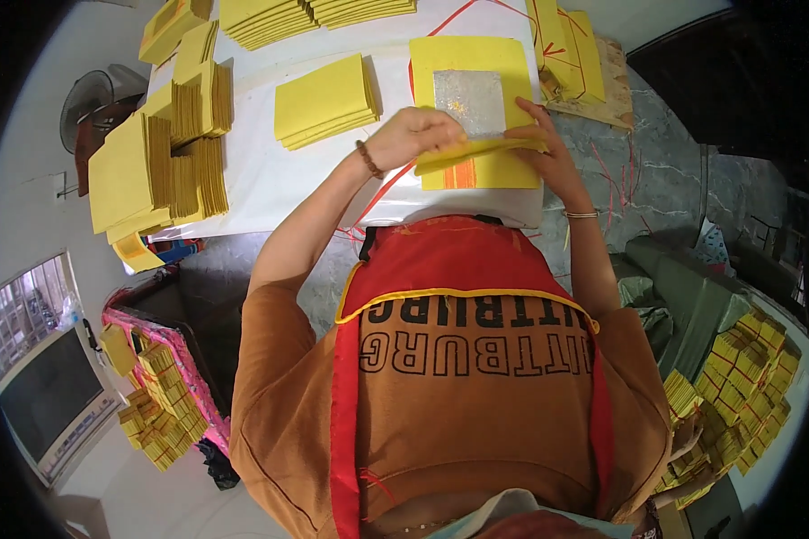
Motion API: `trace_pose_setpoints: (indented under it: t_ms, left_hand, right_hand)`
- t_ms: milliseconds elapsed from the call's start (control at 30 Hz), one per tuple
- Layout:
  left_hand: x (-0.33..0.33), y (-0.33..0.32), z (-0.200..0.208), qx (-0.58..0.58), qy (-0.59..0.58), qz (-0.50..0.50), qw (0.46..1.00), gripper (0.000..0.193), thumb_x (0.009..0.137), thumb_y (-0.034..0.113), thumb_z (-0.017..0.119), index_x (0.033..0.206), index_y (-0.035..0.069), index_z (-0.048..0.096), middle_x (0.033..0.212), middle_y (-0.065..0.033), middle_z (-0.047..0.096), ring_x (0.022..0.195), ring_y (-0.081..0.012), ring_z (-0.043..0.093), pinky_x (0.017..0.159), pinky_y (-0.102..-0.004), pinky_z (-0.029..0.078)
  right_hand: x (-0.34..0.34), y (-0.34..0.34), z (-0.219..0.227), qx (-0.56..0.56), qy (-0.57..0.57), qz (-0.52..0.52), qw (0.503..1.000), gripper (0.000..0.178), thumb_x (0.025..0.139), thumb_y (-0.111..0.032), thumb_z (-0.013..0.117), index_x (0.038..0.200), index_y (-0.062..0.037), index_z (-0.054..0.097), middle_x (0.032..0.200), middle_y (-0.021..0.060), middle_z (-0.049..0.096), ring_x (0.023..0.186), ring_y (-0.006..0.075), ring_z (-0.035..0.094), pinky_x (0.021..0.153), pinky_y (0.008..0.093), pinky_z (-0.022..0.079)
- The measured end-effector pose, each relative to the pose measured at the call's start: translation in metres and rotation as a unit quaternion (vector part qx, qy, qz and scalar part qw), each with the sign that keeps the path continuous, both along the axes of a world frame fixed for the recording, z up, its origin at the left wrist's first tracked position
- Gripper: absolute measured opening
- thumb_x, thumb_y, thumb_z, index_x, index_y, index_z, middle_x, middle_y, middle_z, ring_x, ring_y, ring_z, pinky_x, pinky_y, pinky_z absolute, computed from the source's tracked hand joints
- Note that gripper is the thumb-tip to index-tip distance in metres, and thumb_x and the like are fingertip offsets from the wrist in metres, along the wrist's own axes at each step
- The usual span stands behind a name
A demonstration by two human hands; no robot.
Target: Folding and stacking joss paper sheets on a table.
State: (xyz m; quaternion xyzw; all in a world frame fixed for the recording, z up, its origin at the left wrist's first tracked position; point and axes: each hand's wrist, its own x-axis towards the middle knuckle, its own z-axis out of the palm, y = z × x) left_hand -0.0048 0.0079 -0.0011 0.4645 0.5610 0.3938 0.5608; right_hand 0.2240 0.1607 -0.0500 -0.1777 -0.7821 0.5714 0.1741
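A yellow paper sheet [517, 67] with a silvery square [467, 97] in its middle lies in front of me on the white table. A narrow folded strip of yellow paper [485, 154] stands raised across its near part. My left hand [415, 136] is closed, pinching the left part of this folded paper, and a beaded bracelet circles its wrist. At the strip's right end, my right hand [553, 162] grips the paper between thumb and fingers, with its index finger stretched up. Below the fold, an orange-red printed patch [459, 174] shows on yellow paper.
A small stack of yellow paper [328, 101] sits left of the sheet. Taller yellow stacks [130, 180] crowd the table's left edge. Tied yellow bundles [571, 58] stand at the far right. Red string [388, 184] crosses the white table [270, 189]; more bundles [746, 368] lie behind at right.
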Motion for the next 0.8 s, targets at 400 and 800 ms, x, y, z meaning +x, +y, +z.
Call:
trace_pose_setpoints:
  t_ms: [400,800]
  left_hand:
    - [0.006,-0.019,0.009,0.304,0.490,0.032,0.817,0.050,0.069,-0.004,0.054,0.113,0.019,0.060,0.110,-0.0055,0.059,0.100,-0.0247,0.052,0.078,-0.0355,0.040]
    - [0.027,-0.045,-0.007,0.275,0.354,0.052,0.893,0.019,0.084,0.012,0.055,0.102,0.011,0.061,0.091,-0.0050,0.062,0.085,-0.0238,0.057,0.072,-0.0375,0.043]
  right_hand:
    - [0.009,-0.003,0.015,0.049,0.033,-0.037,0.998,0.039,0.081,-0.009,0.062,0.119,-0.0107,0.057,0.136,0.0053,0.044,0.127,0.0222,0.036,0.105,0.0349,0.028]
    - [0.025,-0.025,0.039,0.188,-0.076,0.028,0.979,0.022,0.076,-0.018,0.069,0.097,-0.0118,0.066,0.115,0.0055,0.061,0.115,0.0248,0.050,0.094,0.0379,0.034]
